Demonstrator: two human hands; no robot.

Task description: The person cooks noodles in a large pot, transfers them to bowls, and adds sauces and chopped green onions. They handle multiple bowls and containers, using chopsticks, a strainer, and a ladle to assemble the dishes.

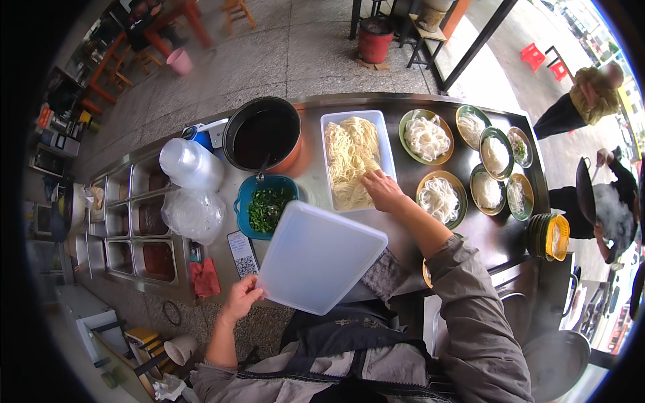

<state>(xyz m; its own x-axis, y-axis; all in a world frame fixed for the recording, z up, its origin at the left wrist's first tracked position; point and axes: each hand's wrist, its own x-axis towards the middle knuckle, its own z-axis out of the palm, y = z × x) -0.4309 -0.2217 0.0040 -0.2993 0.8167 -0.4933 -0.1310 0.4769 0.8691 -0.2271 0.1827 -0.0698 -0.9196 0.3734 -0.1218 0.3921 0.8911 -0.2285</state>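
My left hand (242, 298) grips one corner of a translucent white plastic lid (320, 257), held tilted over the counter's near edge. With its fingers on the yellow noodles (351, 151), my right hand (381, 189) reaches into a white plastic tub (389, 156); its fingertips are partly hidden, so whether they pinch any noodles cannot be told. Left of the tub stands a teal basin (243, 221) of chopped green herbs (262, 209). Plates of white noodles (427, 136) stand to the tub's right.
A pot of dark liquid (266, 132) stands behind the basin. Stacked clear plastic containers (189, 163), a plastic bag (194, 214) and steel trays (153, 259) are on the left. A grey cloth (385, 274) lies near me. Beyond the counter's right end, a person holds a wok (584, 191).
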